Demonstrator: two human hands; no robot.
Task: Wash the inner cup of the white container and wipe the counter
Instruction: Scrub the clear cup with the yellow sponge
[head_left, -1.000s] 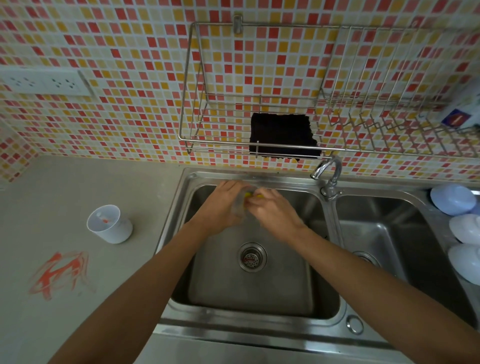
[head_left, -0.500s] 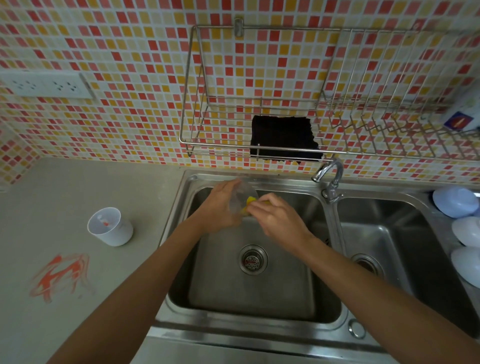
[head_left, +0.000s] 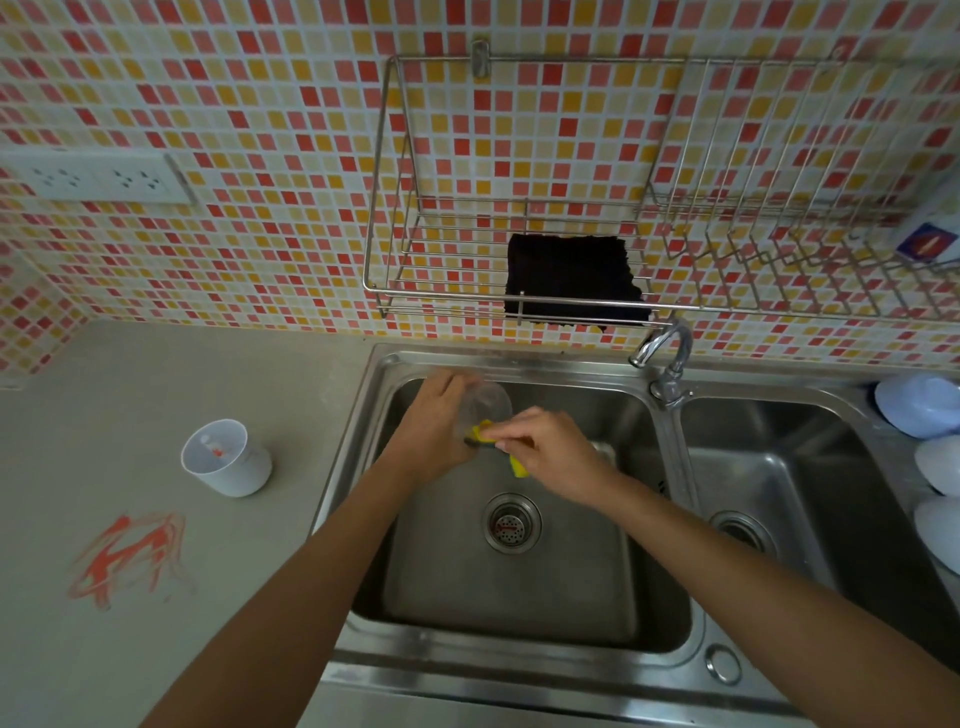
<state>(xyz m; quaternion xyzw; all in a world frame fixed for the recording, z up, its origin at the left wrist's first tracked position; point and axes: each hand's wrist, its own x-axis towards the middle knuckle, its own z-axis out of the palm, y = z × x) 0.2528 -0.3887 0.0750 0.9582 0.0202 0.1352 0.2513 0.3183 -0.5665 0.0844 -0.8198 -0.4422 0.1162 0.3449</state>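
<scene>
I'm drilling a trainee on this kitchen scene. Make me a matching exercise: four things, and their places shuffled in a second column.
Things:
1. clear inner cup
2. white container
3. black cloth
4. orange smear

Places:
A. on the wire wall rack
B. standing on the counter, left of the sink
C. held in the left hand over the sink
D. on the counter, nearer the camera than the container

Pairs: 1-C, 2-B, 3-A, 4-D

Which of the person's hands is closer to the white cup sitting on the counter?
Left. The left hand is over the sink's left side, just right of the white cup. The right hand, gripping a yellow sponge, is farther right.
</scene>
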